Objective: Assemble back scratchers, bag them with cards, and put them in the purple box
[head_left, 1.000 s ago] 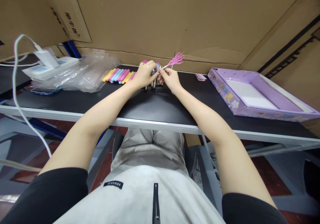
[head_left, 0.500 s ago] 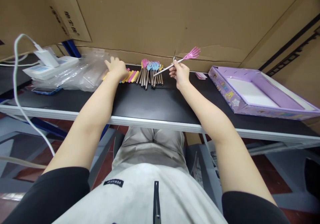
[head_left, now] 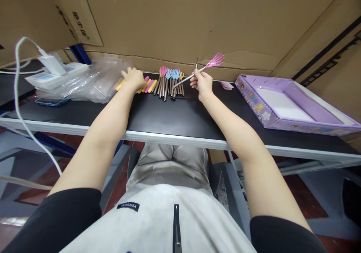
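Note:
My right hand (head_left: 202, 83) pinches a metal rod tipped with a small pink plastic hand (head_left: 214, 60), held tilted above the black table (head_left: 175, 114). A row of similar rods with pink, blue and yellow hand tips (head_left: 170, 81) lies just left of it. My left hand (head_left: 133, 78) rests palm down on a pile of yellow, pink and blue grip sleeves (head_left: 149, 85), fingers partly spread over them. Whether a sleeve is under its fingers is hidden.
A purple cardboard tray box (head_left: 284, 105) sits at the right of the table. Crumpled clear plastic bags (head_left: 90, 81), a white charger with cable (head_left: 52, 65) and a phone (head_left: 49, 102) lie at the left. Cardboard sheets (head_left: 180, 20) wall the back.
My hands have separated: the left moved left from the rods onto the coloured sleeves, and the right lifted the pink-tipped rod up and to the right.

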Demonstrator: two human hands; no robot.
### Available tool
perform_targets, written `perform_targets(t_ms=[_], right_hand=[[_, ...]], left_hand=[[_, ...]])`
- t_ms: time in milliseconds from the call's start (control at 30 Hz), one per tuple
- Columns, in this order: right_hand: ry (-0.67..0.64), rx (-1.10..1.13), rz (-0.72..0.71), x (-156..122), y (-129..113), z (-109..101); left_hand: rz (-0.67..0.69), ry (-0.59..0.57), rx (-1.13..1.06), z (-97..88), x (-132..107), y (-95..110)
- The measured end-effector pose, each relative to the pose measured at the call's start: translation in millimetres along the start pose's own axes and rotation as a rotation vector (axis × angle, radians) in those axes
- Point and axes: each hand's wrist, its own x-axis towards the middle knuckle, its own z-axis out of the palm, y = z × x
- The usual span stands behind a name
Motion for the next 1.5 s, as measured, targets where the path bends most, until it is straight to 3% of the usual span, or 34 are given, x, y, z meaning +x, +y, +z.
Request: perform_targets(t_ms=[200,333,533,633,833,1067,1333,1500], right_hand=[[0.011,-0.004,0.001,1,-1,-1],[0.035,0.019,0.014,-1,-5,-3],[0.06,0.036,-0.002,5,-6,-10],[0.1,0.059,0.008,8,-6,-12],[0.147,0.107,0.06,5,-9,-11],[0.088,0.124,0.032,3,-10,-14],[0.111,0.171,0.002,0,-16,-15],[0.111,0.168,-0.027,1,-18,-15]], left_hand=[[0.061,0.099,-0.166,1.2,11,-3],[0.234,0.128,-0.375,3.6,13,7],[0.544,-0.024,-0.589,11.0,-1,28],[0.622,-0.099,-0.661,14.0,0,29],[0.64,-0.086,-0.769,16.1,2,29],[0.571,-0.137,-0.893,10.0,-12,36],[0.531,0.013,-0.988,1.4,-22,47],[0.537,0.018,-1.033,1.5,-22,50]])
